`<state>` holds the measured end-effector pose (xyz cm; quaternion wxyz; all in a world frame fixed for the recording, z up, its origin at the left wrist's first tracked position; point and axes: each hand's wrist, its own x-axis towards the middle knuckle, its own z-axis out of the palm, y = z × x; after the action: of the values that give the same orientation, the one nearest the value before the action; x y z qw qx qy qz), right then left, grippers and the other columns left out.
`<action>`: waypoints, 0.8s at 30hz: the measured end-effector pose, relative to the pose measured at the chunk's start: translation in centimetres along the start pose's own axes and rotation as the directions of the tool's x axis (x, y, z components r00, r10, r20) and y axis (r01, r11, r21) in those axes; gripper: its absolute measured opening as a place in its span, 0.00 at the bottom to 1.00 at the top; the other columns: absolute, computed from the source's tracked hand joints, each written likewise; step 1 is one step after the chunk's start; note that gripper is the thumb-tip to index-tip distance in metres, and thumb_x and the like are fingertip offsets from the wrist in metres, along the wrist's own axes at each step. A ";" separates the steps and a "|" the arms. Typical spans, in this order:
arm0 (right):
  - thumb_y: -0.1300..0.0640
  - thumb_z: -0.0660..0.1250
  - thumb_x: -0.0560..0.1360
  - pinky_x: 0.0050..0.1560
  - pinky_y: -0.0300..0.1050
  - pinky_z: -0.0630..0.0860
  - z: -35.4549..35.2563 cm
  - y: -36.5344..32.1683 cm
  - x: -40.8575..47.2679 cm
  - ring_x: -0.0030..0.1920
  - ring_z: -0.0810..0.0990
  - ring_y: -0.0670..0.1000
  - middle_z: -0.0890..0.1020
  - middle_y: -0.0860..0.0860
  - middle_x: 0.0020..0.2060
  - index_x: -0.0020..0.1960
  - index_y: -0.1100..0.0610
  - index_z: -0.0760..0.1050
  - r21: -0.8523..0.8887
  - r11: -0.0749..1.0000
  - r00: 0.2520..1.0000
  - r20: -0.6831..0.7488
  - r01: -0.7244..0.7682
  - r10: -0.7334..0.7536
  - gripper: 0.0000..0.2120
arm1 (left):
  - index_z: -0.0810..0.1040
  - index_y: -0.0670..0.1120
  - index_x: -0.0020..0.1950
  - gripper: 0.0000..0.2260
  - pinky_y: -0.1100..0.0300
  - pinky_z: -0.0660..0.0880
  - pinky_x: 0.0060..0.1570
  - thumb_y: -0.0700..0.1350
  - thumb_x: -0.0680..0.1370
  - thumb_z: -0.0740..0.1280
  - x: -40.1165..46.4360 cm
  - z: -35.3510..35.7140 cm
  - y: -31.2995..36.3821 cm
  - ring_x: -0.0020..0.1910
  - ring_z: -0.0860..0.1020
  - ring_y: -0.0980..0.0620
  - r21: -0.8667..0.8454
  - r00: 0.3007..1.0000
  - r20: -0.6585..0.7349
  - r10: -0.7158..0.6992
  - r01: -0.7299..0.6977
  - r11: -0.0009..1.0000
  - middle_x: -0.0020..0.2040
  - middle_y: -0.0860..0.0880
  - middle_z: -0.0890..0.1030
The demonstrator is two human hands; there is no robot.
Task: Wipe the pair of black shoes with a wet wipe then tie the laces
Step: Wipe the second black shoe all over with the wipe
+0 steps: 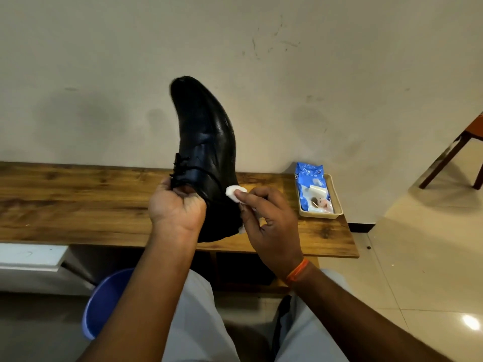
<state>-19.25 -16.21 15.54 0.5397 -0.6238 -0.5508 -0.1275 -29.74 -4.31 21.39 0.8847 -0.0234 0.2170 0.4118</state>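
Flanking the held shoe (206,142): wipes pack (312,186), bucket (104,304)

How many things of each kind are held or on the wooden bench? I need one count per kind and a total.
Black leather lace-up shoe: 1
White wet wipe: 1
Blue plastic wipes pack: 1
Beige shallow tray: 1
Total: 4

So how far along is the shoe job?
In hand: left hand holds one black shoe toe-up while right hand presses the wet wipe to its side. Its upper already glistens. Left: laces look untied; no second shoe in view.
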 end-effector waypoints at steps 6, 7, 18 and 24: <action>0.68 0.69 0.74 0.50 0.34 0.73 -1.0 0.8 4.0 0.47 0.76 0.48 0.77 0.56 0.46 0.58 0.63 0.81 -0.103 0.994 0.997 -0.074 -0.039 0.031 0.13 | 0.75 0.40 0.66 0.20 0.44 0.77 0.58 0.48 0.83 0.51 -0.2 -0.7 -2.0 0.59 0.81 0.38 0.213 0.999 0.048 0.009 -0.019 0.977 0.60 0.36 0.81; 0.68 0.69 0.74 0.50 0.33 0.73 -1.3 1.1 4.6 0.47 0.75 0.47 0.77 0.56 0.46 0.58 0.62 0.80 -0.116 0.992 0.995 -0.090 -0.057 0.046 0.13 | 0.74 0.40 0.68 0.21 0.43 0.74 0.62 0.49 0.84 0.51 -0.4 -0.7 -1.8 0.63 0.78 0.39 0.233 0.999 0.051 -0.009 -0.003 0.973 0.63 0.36 0.79; 0.65 0.67 0.75 0.49 0.34 0.73 -1.2 -0.7 -1.0 0.47 0.77 0.49 0.78 0.55 0.47 0.59 0.63 0.80 -0.076 0.992 0.990 0.109 0.103 -0.094 0.12 | 0.74 0.38 0.67 0.21 0.47 0.70 0.68 0.51 0.84 0.53 -1.1 0.3 -1.7 0.63 0.78 0.41 0.217 0.997 0.067 0.023 -0.037 0.976 0.62 0.36 0.80; 0.66 0.68 0.76 0.48 0.29 0.69 -2.2 1.2 5.2 0.44 0.73 0.45 0.76 0.54 0.44 0.60 0.61 0.80 -0.233 0.973 0.999 -0.054 -0.009 -0.004 0.13 | 0.75 0.37 0.65 0.22 0.48 0.83 0.45 0.52 0.84 0.52 -2.7 0.0 -2.5 0.53 0.84 0.43 0.318 0.994 0.111 0.011 -0.046 0.947 0.58 0.37 0.83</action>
<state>-15.42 -14.92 19.64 0.4778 -0.6796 -0.5165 -0.2075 -29.37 -7.90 22.14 0.8812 0.1459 0.2331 0.3845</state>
